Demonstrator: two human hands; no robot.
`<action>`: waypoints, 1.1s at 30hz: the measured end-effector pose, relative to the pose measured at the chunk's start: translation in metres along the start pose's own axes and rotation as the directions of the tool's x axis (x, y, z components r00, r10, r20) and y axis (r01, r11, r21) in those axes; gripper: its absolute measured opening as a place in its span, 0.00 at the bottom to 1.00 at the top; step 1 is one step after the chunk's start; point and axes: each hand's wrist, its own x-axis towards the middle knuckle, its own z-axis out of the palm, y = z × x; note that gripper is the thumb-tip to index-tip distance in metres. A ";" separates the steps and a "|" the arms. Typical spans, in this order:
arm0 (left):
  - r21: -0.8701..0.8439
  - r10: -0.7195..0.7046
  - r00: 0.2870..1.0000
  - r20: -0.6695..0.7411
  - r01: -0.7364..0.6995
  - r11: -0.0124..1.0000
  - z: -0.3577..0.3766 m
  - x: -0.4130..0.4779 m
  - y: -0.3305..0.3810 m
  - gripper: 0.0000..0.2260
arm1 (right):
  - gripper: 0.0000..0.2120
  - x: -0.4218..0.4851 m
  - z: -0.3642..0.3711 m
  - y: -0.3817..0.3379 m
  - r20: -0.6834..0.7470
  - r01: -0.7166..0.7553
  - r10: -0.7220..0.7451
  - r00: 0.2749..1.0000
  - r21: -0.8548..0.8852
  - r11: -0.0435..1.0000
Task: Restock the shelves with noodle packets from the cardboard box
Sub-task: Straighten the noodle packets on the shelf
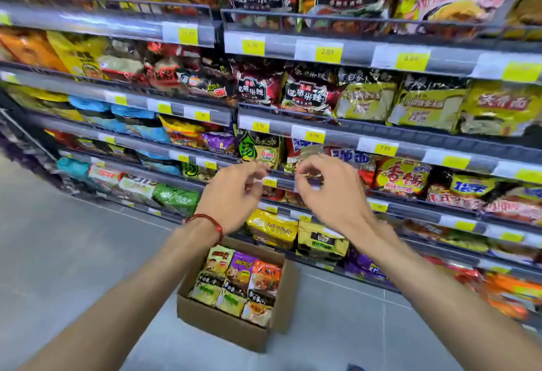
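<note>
Noodle packets [234,282] stand upright in tight rows inside an open cardboard box [223,323], which sits on the pale grey tiled floor [73,253] just beside the bottom edge of the shelves [346,134]. The shelves are grey metal tiers with low wire rails along their front edges, running off to the left down a shop aisle, and every tier is crowded with bright packets in red, yellow, green, blue and purple. Yellow price labels [328,52] sit in the strips on the front edges. Both hands are raised between the camera and the middle tiers, covering part of one front edge and the packets behind it. The left hand [234,194], with a red string bracelet [208,221] on its wrist, has its fingers curled and thumb near forefinger; through the blur I cannot tell whether they grip anything. The right hand [328,191] is curled likewise just below a gold packet [305,155] at the front edge of its tier, and whether its fingers pinch that packet cannot be told.
</note>
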 end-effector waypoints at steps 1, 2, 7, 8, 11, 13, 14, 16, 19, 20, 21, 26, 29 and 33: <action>0.004 -0.009 1.000 0.009 0.009 1.000 0.002 -0.003 -0.008 0.11 | 0.03 -0.005 0.008 -0.001 0.015 -0.031 0.031 0.999 0.019 0.999; 0.011 -0.015 1.000 0.023 0.015 1.000 0.005 -0.004 -0.022 0.10 | 0.03 -0.009 0.024 0.000 0.030 -0.065 0.064 0.998 0.031 0.997; 0.046 -0.085 0.989 0.125 0.079 0.996 0.030 0.003 -0.102 0.10 | 0.02 -0.007 0.103 0.010 0.106 -0.164 0.157 0.982 0.057 0.985; 0.041 -0.108 0.983 0.150 0.103 0.994 0.035 0.007 -0.117 0.09 | 0.02 -0.004 0.120 0.014 0.129 -0.178 0.169 0.977 0.059 0.982; 0.034 -0.193 0.966 0.175 0.189 0.981 0.048 0.019 -0.161 0.12 | 0.03 0.012 0.167 0.024 0.195 -0.197 0.184 0.963 0.052 0.979; 0.035 -0.248 0.946 0.208 0.246 0.969 0.056 0.023 -0.187 0.12 | 0.04 0.020 0.197 0.026 0.253 -0.195 0.175 0.951 0.056 0.979; 0.042 -0.259 0.940 0.221 0.257 0.966 0.060 0.026 -0.201 0.12 | 0.05 0.024 0.213 0.027 0.285 -0.194 0.171 0.943 0.052 0.980; 0.068 -0.272 0.933 0.237 0.264 0.962 0.069 0.029 -0.229 0.11 | 0.05 0.030 0.245 0.027 0.326 -0.214 0.187 0.927 0.049 0.976; 0.108 -0.309 0.905 0.291 0.290 0.951 0.080 0.024 -0.277 0.12 | 0.05 0.031 0.297 0.024 0.389 -0.274 0.235 0.891 0.048 0.961; 0.095 -0.325 0.891 0.316 0.311 0.946 0.085 0.022 -0.298 0.12 | 0.06 0.030 0.316 0.023 0.408 -0.296 0.255 0.877 0.041 0.954; 0.078 -0.344 0.873 0.345 0.338 0.938 0.090 0.021 -0.320 0.12 | 0.07 0.029 0.336 0.023 0.425 -0.324 0.281 0.860 0.031 0.945; 0.009 -0.380 0.785 0.490 0.431 0.902 0.115 0.015 -0.426 0.12 | 0.05 0.027 0.441 0.026 0.348 -0.433 0.419 0.839 -0.040 0.900; 0.007 -0.359 0.768 0.530 0.420 0.907 0.136 0.008 -0.487 0.12 | 0.04 0.018 0.506 0.032 0.341 -0.528 0.510 0.790 -0.045 0.848; 0.009 -0.314 0.747 0.586 0.381 0.924 0.179 -0.003 -0.558 0.09 | 0.09 -0.008 0.587 0.053 0.403 -0.587 0.551 0.731 -0.043 0.809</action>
